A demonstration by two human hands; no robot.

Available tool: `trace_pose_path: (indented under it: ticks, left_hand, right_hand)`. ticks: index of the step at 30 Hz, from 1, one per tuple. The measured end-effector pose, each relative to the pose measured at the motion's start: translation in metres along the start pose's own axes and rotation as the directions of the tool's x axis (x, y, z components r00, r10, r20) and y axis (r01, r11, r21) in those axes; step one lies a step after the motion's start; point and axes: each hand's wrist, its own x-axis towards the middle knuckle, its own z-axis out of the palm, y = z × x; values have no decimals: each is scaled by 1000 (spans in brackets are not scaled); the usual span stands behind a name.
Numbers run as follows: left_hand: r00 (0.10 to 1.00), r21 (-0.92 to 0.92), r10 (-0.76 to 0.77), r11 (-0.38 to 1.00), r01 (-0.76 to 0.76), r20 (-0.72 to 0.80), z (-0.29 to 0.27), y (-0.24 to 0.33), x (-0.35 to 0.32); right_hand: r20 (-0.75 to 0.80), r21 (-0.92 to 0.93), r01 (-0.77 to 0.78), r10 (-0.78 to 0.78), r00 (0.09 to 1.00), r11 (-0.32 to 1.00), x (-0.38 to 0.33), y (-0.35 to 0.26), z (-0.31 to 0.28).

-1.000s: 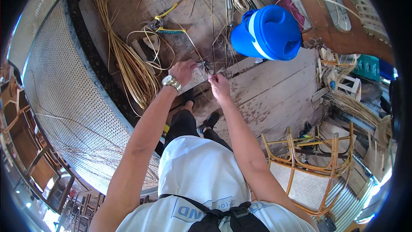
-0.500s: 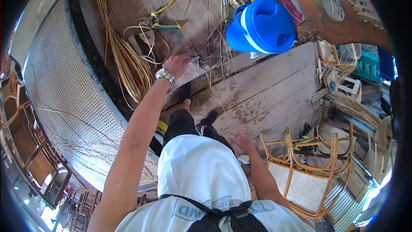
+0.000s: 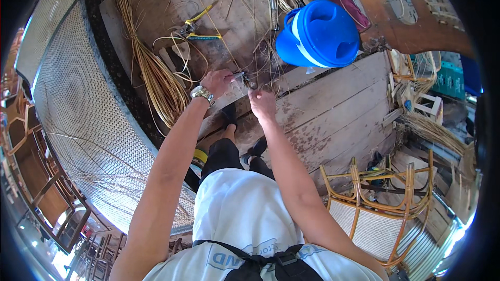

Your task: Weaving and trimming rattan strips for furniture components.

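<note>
My left hand, with a watch at its wrist, is closed at the edge of the wooden board. My right hand is closed close beside it, knuckles up. Between the two hands lies a small dark metal piece, too small to name, among thin cane strands. What either hand grips is hidden by its fingers. Left of my left hand is a tied bundle of cane strands. Beyond it, cutters with yellow and green handles lie open on the board.
A blue drinks cooler stands on the board's right side. A large woven cane panel with a dark frame curves along my left. Rattan chair frames stand at the lower right, and a long bundle of fibres lies beyond them.
My right hand has come up from beside my right leg to the board's edge, next to my left hand. My left hand stays in nearly the same place.
</note>
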Motion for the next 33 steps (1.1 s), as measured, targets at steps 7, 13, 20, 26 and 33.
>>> trace_pose_path:
  ticks: [7, 13, 20, 26, 33]
  left_hand:
    - [995, 27, 57, 998, -55, -80, 5, -2, -1]
    - [998, 87, 40, 996, -36, -38, 7, -3, -2]
    - [997, 68, -2, 998, 7, -72, 0, 5, -6]
    - [998, 107, 35, 994, -29, -47, 9, -8, 4]
    - [1000, 65, -10, 998, 11, -9, 5, -5, 2]
  right_hand:
    - [34, 419, -210, 216, 976, 883, -1, -1, 26]
    - [127, 553, -266, 236, 964, 790, -11, 15, 19]
    - [232, 112, -215, 185, 955, 970, -153, 152, -26]
    - [114, 12, 134, -134, 984, 991, -88, 79, -17]
    - [414, 474, -540, 365, 834, 696, -4, -45, -42]
